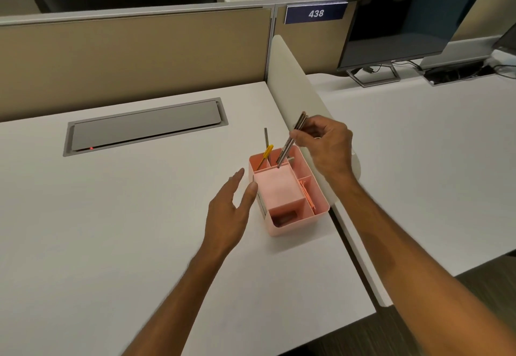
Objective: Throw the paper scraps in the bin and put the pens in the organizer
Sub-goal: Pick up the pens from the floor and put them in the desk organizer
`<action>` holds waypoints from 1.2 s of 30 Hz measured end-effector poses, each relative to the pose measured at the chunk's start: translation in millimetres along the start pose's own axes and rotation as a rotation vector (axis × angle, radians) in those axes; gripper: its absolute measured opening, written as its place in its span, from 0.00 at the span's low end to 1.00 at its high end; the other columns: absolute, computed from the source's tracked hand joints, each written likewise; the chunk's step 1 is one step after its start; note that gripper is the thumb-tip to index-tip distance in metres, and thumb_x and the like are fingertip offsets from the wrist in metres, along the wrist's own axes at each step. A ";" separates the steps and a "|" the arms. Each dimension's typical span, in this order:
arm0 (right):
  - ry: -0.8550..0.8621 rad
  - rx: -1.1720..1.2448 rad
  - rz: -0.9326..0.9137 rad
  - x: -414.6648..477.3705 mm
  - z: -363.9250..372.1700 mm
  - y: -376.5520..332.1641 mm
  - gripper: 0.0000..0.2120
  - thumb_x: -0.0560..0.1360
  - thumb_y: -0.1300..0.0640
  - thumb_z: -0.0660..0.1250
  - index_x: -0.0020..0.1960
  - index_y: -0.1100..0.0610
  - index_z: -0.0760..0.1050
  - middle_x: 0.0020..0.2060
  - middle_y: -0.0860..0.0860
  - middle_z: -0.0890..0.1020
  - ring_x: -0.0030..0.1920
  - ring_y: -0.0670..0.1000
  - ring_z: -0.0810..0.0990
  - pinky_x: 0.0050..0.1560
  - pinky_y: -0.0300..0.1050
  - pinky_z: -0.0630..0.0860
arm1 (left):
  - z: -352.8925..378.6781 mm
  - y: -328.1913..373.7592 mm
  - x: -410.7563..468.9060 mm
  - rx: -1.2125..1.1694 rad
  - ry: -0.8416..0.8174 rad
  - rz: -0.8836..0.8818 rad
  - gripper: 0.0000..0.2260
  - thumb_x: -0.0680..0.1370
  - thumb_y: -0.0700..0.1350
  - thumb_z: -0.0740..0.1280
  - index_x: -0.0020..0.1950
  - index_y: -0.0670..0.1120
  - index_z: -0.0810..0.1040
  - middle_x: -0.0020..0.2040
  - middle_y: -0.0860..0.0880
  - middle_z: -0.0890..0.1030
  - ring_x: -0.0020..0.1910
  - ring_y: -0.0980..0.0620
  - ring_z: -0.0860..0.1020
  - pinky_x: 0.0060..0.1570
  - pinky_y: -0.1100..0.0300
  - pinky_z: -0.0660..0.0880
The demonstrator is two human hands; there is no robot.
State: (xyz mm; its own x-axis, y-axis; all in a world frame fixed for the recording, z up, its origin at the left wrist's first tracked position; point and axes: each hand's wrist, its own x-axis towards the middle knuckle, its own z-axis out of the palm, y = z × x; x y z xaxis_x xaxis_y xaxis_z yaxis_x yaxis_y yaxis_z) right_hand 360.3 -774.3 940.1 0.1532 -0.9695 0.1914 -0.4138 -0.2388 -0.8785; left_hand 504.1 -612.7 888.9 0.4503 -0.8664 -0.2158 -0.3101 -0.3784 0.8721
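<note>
Head view: at frame centre, light, stiff pens are pinched near their tops by the right hand, tips entering the pink organizer, while the left hand is held open and empty beside it.

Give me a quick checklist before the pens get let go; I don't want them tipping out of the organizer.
1. Pens gripped in right hand: ok.
2. Pen tips inside a rear compartment of the pink organizer: ok.
3. Pens upright: not ok, they lean toward the divider panel.
4. Left hand steadying the organizer: cannot tell, open beside it, contact unclear.
5. Compartment free of clutter: cannot tell.
6. Paper scraps cleared off the desk: ok, none visible.
</note>
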 end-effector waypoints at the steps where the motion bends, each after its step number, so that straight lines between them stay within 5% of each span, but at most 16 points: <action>1: 0.003 -0.022 -0.003 5.6 2.7 3.0 0.10 0.72 0.58 0.77 0.52 0.59 0.85 0.41 0.51 0.87 0.42 0.49 0.86 0.50 0.51 0.85 | 1.1 -3.2 -0.3 0.030 -0.016 0.004 0.33 0.76 0.68 0.56 0.80 0.60 0.61 0.81 0.54 0.62 0.81 0.51 0.60 0.76 0.47 0.60; 7: -0.022 -0.101 -0.012 29.4 22.2 24.1 0.09 0.71 0.57 0.77 0.50 0.57 0.85 0.39 0.48 0.86 0.39 0.46 0.86 0.48 0.46 0.85 | 12.1 -25.7 2.5 0.187 -0.069 -0.004 0.37 0.76 0.68 0.51 0.83 0.58 0.46 0.84 0.55 0.44 0.83 0.54 0.42 0.81 0.43 0.47; 23: -0.199 -0.314 0.131 52.2 63.4 64.7 0.09 0.69 0.56 0.79 0.47 0.59 0.86 0.35 0.48 0.82 0.31 0.40 0.77 0.34 0.33 0.71 | 18.5 -54.9 14.2 0.285 -0.060 -0.039 0.36 0.77 0.66 0.49 0.83 0.55 0.44 0.84 0.53 0.42 0.83 0.53 0.41 0.80 0.48 0.39; 36: -0.170 -0.332 0.124 45.8 56.6 54.7 0.15 0.73 0.63 0.75 0.59 0.62 0.81 0.43 0.56 0.85 0.40 0.49 0.81 0.51 0.44 0.81 | 10.7 -61.5 11.5 0.386 -0.025 0.036 0.36 0.78 0.66 0.48 0.83 0.55 0.42 0.83 0.53 0.39 0.82 0.53 0.38 0.79 0.49 0.35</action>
State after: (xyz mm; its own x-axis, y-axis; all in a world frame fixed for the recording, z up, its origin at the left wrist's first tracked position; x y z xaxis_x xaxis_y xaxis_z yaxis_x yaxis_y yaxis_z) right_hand 395.5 -828.6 876.1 0.2186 -0.9758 -0.0070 -0.7018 -0.1522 -0.6959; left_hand 519.4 -602.9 828.1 0.4144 -0.8871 -0.2031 -0.6196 -0.4385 0.6510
